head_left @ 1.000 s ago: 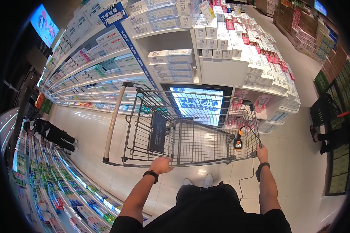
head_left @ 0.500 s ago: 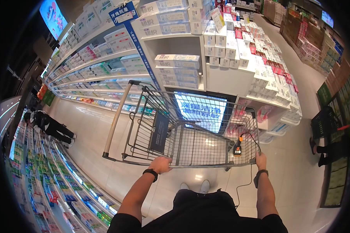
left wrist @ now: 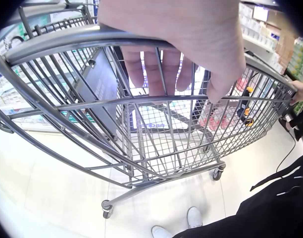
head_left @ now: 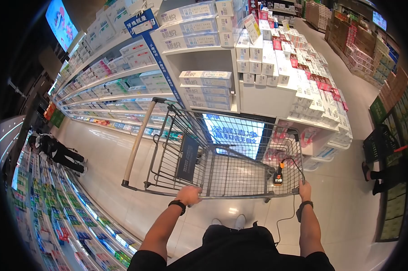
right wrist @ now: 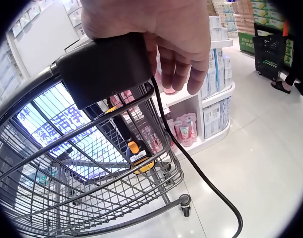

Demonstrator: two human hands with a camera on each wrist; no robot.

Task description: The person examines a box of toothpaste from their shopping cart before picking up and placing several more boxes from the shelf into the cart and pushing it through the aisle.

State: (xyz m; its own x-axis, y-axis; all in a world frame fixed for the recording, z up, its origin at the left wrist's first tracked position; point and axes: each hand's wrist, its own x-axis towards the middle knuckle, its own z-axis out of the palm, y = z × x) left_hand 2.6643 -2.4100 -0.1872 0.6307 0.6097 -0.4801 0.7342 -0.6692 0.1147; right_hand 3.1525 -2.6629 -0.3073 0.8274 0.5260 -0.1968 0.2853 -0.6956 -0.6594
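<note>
A wire shopping cart stands sideways before me, its long handle at the left. My left hand holds the near top rail; in the left wrist view its fingers hang over the rail into the basket. At the cart's right front corner, my right hand grips the frame, its fingers curled down past a black corner cap. Inside the basket, by the right end, sits a black and orange device. A black cable runs over the rim beside my right hand.
Beyond the cart are a lit screen and a display of stacked boxes. Shelves of packaged goods line the left aisle, where a person bends over. At the right, another person's legs show near a black basket.
The displays have shifted slightly right in my view, then a little downward. My feet have moved slightly. Both hands keep their hold on the cart. The writing on the screen has changed.
</note>
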